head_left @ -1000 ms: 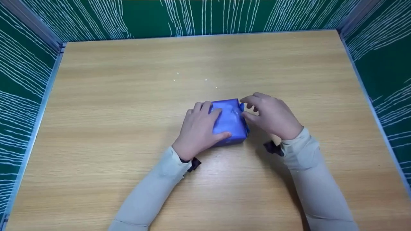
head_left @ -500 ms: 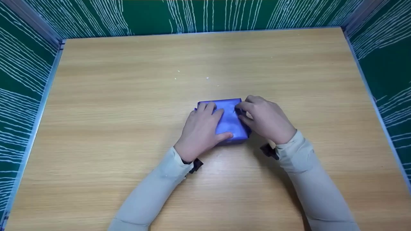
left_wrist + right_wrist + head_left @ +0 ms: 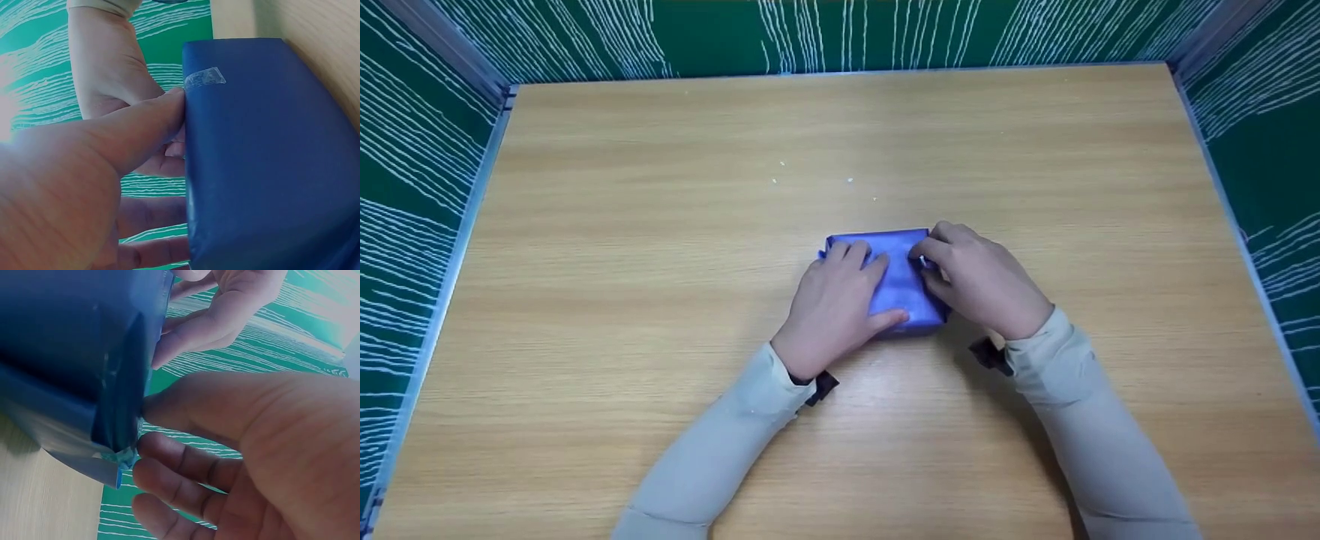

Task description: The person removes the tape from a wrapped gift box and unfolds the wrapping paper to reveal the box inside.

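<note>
Squarely between both hands, a blue, box-shaped package in shiny plastic film (image 3: 904, 296) is lying on a pale, wood-grained table (image 3: 660, 225). The head view is showing the left hand (image 3: 836, 304) resting across the package's top, its fingers spread wide and its thumb reaching toward the near right corner. Right of the package, the right hand (image 3: 982, 281) is bending its thumb and forefinger narrowly together at that edge, touching the film; whether they are pinching it, I cannot tell.

Only the left wrist view is revealing a short, wrinkled strip of clear tape (image 3: 205, 77) on the package's smooth side, just beside the left thumb. Only the right wrist view is exposing a creased, overlapping fold of blue film (image 3: 118, 391) at the package's right end, with a crumpled bit of film (image 3: 125, 457) sitting next to the right fingertips.

Beyond the package, tiny white specks (image 3: 850, 180) are dotting the tabletop, and green walls with thin, wavy white lines (image 3: 705, 37) are enclosing it. Nearer than the package, light grey fabric sleeves (image 3: 720, 442) are covering both forearms.
</note>
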Demonstrator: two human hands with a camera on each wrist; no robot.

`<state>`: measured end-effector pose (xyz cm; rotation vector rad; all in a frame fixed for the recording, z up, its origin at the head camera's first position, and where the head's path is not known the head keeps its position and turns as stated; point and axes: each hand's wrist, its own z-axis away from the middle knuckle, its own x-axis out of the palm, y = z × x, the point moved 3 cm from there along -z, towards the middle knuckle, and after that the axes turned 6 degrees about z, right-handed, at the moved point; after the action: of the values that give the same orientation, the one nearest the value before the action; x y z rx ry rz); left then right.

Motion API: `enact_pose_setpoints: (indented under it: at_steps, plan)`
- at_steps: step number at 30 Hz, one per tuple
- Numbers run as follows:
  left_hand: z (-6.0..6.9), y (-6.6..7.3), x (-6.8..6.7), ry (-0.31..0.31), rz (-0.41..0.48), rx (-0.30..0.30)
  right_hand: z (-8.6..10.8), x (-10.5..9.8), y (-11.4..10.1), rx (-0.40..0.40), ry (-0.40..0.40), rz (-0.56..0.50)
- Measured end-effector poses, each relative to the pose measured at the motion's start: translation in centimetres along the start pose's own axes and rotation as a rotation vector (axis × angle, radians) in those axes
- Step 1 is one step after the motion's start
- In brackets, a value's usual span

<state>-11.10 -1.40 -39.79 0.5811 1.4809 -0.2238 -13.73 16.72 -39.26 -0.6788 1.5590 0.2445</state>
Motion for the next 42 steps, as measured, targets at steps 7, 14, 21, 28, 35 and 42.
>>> enact_pose_setpoints:
  at_steps: [7,14,21,28,35,42]
  plan:
    - [0.04,-0.01,0.13,0.007,-0.005,0.007,-0.08,0.09,0.03,-0.004,0.02,0.017]
    - [0.14,0.01,0.22,0.021,-0.005,0.011,-0.03,0.19,0.06,-0.029,0.029,0.02]
    - [0.15,0.04,0.15,0.031,0.004,0.017,-0.08,0.18,0.13,-0.012,0.038,0.015]
    - [0.07,0.04,0.12,0.015,-0.006,0.015,-0.42,0.65,0.03,0.052,0.047,0.003]
    - [0.08,0.02,0.06,0.004,-0.016,0.013,-0.57,0.81,-0.42,0.015,0.058,0.028]
    - [0.08,-0.02,0.05,0.008,-0.007,0.015,-0.56,0.64,-0.43,0.008,0.095,0.017]
